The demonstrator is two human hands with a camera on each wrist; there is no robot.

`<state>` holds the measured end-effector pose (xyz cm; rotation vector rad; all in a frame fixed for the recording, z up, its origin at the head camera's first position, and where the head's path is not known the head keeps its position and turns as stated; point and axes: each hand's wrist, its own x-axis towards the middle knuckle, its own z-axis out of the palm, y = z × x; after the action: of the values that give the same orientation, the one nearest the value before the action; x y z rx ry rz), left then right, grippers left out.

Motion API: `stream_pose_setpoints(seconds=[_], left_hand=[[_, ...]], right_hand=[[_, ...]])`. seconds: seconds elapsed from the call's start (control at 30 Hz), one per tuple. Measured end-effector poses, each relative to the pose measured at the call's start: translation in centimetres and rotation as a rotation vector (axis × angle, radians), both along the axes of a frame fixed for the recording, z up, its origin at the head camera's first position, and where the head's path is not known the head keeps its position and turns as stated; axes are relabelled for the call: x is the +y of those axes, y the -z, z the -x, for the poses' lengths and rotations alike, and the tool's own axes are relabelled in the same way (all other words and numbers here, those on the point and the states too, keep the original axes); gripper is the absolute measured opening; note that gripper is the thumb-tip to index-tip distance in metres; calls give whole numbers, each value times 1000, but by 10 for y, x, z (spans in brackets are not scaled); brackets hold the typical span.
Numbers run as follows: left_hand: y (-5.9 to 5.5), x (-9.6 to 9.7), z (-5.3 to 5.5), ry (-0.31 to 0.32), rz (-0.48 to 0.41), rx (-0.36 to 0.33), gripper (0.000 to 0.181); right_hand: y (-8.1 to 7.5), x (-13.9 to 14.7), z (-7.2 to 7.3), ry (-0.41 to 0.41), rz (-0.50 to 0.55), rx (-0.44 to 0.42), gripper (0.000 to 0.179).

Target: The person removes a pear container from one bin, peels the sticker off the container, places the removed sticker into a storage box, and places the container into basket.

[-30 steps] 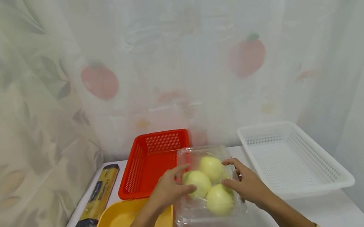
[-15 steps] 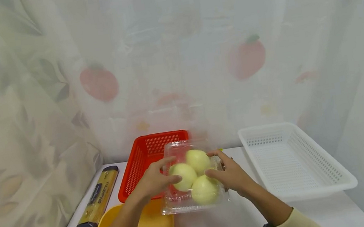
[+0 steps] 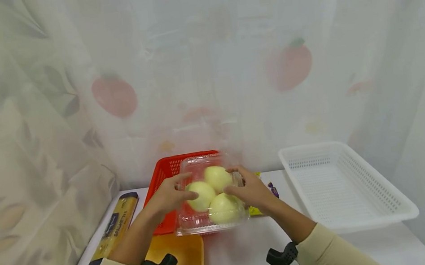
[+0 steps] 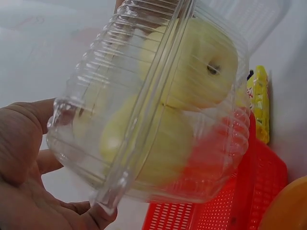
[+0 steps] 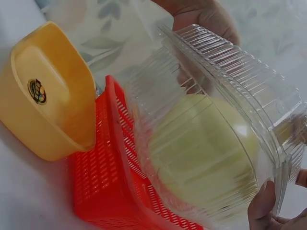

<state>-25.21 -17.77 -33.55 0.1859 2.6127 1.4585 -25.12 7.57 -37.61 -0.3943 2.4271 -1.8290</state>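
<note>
Raised over the red basket (image 3: 162,223) is a clear plastic clamshell box (image 3: 197,228) with three pale yellow-green apples (image 3: 223,209) inside. My left hand (image 3: 166,198) grips the box's left side. On its right side, my right hand (image 3: 251,189) holds the box, thumb toward me. The left wrist view shows an apple (image 4: 211,62) with its stem hollow through the lid, and a fingertip under the box's rim. In the right wrist view the thumb (image 5: 262,203) presses the rim edge. The box hides much of the red basket.
A yellow basin (image 3: 187,258) stands in front of the red basket. A spaghetti pack (image 3: 116,227) lies at the left. At the right is a white basket (image 3: 339,191). Behind my right hand lie a yellow packet (image 3: 255,211) and a small purple-wrapped piece (image 3: 273,190).
Both hands have carried the box of apples left and away from me, to over the red basket. The yellow packet and purple-wrapped piece have come into fuller view.
</note>
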Motion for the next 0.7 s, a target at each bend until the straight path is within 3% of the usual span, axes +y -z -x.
stream_pose_setpoints(seconds=[0.33,0.5,0.7], left_hand=[[5,-10,17,-35,21,-66,72],[8,-17,26,-44,-2,-95,70],[11,-31,37,-32,-28,-114,69]], right_hand=[[6,-15,17,3,-20,8,57],[9,-25,30,36,-81,38,54],[13,-42,47,28,-84,69,52]])
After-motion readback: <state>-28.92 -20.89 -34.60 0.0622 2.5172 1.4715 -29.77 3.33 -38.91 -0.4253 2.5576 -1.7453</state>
